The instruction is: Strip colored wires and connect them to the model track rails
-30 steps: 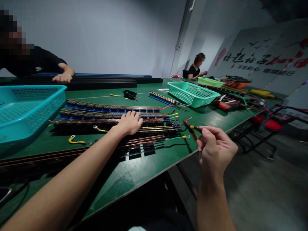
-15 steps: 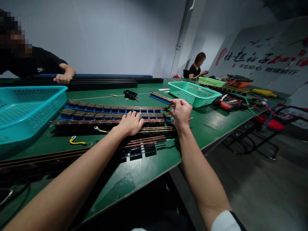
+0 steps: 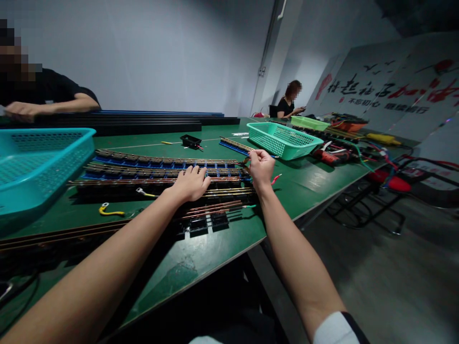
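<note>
Closed round mostly hidden pliers [image 3: 245, 163], the right hand [image 3: 262, 166] is at the right-hand end of the rail strips [image 3: 154, 171], while the left hand [image 3: 191, 184] rests loosely spread across them; a blue basket [image 3: 68, 160] stands left of the strips, a green basket [image 3: 283, 148] beyond their right end

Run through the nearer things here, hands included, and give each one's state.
Left hand: open, lying on the metal strips
Right hand: closed around a mostly hidden tool
Teal basket: upright, open-topped
Mint-green basket: upright, open-topped
Black tray: upright, open-topped
Yellow wire: loose, bent
</note>
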`<state>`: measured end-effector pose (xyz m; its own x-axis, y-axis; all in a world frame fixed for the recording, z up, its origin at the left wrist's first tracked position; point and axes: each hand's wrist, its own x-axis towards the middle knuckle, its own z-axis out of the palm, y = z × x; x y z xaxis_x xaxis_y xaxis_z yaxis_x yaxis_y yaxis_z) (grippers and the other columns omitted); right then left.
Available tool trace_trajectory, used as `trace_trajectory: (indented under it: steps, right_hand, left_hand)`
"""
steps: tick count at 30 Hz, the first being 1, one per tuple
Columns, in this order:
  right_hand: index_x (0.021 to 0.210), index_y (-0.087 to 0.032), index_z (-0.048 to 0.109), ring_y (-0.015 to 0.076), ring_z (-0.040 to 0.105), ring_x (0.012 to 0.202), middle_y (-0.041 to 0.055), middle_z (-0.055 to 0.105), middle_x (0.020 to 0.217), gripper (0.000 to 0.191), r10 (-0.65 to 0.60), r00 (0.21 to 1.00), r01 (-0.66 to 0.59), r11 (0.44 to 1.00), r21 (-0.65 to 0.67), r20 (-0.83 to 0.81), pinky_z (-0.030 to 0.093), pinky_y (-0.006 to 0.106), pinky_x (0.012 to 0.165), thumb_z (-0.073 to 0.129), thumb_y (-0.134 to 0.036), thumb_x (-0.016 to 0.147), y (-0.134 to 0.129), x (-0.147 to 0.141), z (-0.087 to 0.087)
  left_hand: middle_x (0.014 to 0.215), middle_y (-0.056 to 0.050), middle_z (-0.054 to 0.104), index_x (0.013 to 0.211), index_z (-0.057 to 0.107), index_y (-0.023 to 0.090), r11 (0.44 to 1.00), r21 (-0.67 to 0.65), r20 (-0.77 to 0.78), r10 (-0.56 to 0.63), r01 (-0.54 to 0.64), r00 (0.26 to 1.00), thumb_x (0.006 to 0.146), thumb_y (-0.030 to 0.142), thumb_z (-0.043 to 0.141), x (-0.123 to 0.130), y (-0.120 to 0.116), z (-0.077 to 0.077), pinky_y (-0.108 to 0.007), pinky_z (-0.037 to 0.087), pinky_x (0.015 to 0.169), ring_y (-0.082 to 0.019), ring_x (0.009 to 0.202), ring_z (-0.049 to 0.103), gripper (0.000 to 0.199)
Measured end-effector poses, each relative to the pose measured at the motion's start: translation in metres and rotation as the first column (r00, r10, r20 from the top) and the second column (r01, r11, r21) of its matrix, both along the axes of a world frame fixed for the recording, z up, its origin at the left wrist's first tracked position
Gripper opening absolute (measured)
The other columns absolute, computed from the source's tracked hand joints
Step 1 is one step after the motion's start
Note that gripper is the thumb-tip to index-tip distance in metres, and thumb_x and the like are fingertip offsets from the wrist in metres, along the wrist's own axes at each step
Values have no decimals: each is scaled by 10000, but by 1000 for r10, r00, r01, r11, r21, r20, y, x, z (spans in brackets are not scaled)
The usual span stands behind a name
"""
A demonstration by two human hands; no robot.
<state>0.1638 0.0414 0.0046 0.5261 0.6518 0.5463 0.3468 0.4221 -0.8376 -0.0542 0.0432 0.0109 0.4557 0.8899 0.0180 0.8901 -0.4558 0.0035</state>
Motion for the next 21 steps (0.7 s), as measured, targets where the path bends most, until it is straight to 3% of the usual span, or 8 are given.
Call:
trace_trajectory:
  steps: [3, 8, 11, 17, 21]
  right_hand:
    - [653, -223, 507, 84, 332, 451, -92, 396, 489, 244, -75, 996, 75, 997, -5, 56, 282, 236, 483, 594, -404, 792, -8, -6, 1]
    - [566, -235, 423, 91, 362, 481, -72, 431, 501, 343, -55, 948, 53, 998, 16, 314, 303, 252, 537, 609, -409, 796, -19, -18, 3]
    - [579, -239, 423, 97, 372, 485, -70, 452, 508, 327, -36, 924, 38, 999, 1, 380, 312, 256, 555, 622, -392, 789, -22, -21, 3]
    - [605, -249, 435, 120, 420, 507, -54, 473, 533, 324, -280, 946, 274, 960, 56, 163, 330, 263, 559, 598, -417, 828, -20, -14, 5]
    - [631, -246, 452, 129, 444, 543, -45, 494, 573, 325, -347, 937, 342, 936, 84, 50, 357, 266, 592, 586, -441, 855, -16, -8, 5]
  left_hand:
    - [1576, -202, 382, 1549, 330, 93, 1000, 2, 0, -5, 5, 1000, 1003, 416, 152, 0, 0, 0, -547, 337, 1133, -361, 1457, 339, 659]
    - [1542, -213, 421, 1517, 374, 92, 1000, 16, 10, -7, 7, 1000, 1000, 415, 160, 0, -3, 1, -549, 358, 1114, -370, 1425, 384, 646]
    - [1526, -215, 440, 1505, 389, 93, 1000, 23, 13, -9, 9, 1000, 999, 416, 165, 0, -3, 1, -545, 364, 1107, -366, 1409, 405, 640]
    - [1587, -206, 365, 1545, 335, 99, 1000, 4, 5, 4, -4, 1000, 1005, 426, 159, 0, 0, -1, -536, 328, 1135, -364, 1467, 330, 656]
    - [1584, -206, 369, 1548, 330, 97, 1000, 2, 0, 1, -1, 1000, 1006, 424, 159, 0, 0, 0, -533, 337, 1131, -364, 1468, 328, 656]
